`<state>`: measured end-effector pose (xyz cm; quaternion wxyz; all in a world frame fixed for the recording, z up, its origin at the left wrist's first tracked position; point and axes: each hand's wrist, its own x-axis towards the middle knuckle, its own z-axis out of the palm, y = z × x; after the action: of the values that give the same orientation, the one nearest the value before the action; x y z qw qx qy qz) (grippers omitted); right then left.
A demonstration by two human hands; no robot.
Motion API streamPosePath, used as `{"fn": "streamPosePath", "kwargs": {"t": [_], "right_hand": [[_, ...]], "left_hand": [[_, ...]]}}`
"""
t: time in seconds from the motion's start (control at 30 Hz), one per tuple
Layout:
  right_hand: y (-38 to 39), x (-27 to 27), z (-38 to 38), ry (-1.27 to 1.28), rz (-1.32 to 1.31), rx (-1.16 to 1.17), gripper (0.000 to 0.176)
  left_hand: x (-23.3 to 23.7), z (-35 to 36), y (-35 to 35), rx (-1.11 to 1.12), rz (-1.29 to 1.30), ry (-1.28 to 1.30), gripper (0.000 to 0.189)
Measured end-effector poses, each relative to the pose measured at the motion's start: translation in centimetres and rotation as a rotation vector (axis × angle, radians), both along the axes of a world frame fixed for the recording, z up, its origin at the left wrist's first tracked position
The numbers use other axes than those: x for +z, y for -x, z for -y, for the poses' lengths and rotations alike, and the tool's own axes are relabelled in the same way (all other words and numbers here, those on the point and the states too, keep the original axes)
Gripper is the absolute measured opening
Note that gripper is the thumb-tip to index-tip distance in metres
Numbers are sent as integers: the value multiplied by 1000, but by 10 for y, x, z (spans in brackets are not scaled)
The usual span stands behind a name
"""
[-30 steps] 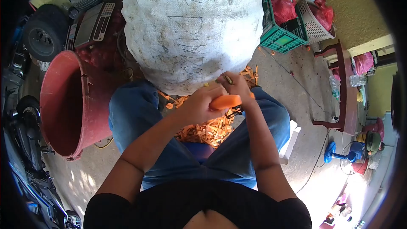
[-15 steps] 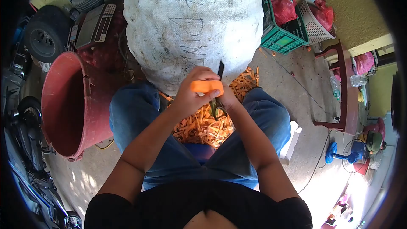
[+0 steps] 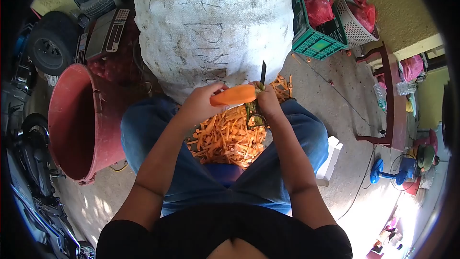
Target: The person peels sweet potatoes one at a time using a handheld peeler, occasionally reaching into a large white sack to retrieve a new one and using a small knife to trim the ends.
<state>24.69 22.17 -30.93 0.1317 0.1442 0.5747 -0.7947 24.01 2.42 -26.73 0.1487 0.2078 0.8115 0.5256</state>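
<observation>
My left hand [image 3: 199, 105] is closed around the thick end of a peeled orange carrot [image 3: 235, 95], whose other end points right toward my other hand. My right hand [image 3: 268, 100] grips a peeler [image 3: 255, 117]; its dark looped head hangs below the fist and a narrow black end sticks up above it. The carrot's tip is right beside the right fingers. Beneath both hands, between my knees, lies a heap of orange carrot peelings [image 3: 227, 136].
A bulging white sack [image 3: 215, 29] with black lettering stands ahead. At left are a large red tub [image 3: 108, 120], a scale [image 3: 105, 31] and tyres [image 3: 50, 43]. A green crate [image 3: 316, 43], a white basket [image 3: 354, 33] and a blue fan [image 3: 388, 175] are at right.
My hands have moved apart, the left one leftward and the right one rightward with the peeler. The carrot now shows more of its length, and more of the peelings are visible below.
</observation>
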Motion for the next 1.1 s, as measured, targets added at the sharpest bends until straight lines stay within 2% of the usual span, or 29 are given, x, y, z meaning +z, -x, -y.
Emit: {"fn": "streamPosePath", "kwargs": {"t": [0.07,0.13,0.23,0.27,0.33,0.37,0.4,0.47,0.67,1.1], "right_hand": [[-1,-4,3,-72,-30,8,17],[-2,-8,4,-144,-61,16,18],[-5,-6,5,-387,-150,121,18],[-6,-2,4,-386,-150,119,18],[-8,12,5,-563,-259,197,16],[-10,19,7,-721,-315,195,15],[-11,22,7,-721,-316,193,15],[-13,25,7,-903,-408,178,17],[-15,28,7,-1044,-520,201,17],[-14,26,6,-1150,-546,229,21]], "left_hand": [[-1,-7,-2,-54,-94,39,34],[0,-13,-4,14,-39,257,33],[-13,-16,-1,75,-115,256,32],[-15,-17,1,74,-116,257,32],[-10,-18,2,107,-40,222,34],[-11,-19,3,107,-41,223,34],[-13,-19,3,132,-39,245,34],[-13,-21,4,154,-37,267,34],[-17,-23,6,202,46,227,32],[-18,-23,4,196,32,227,30]]}}
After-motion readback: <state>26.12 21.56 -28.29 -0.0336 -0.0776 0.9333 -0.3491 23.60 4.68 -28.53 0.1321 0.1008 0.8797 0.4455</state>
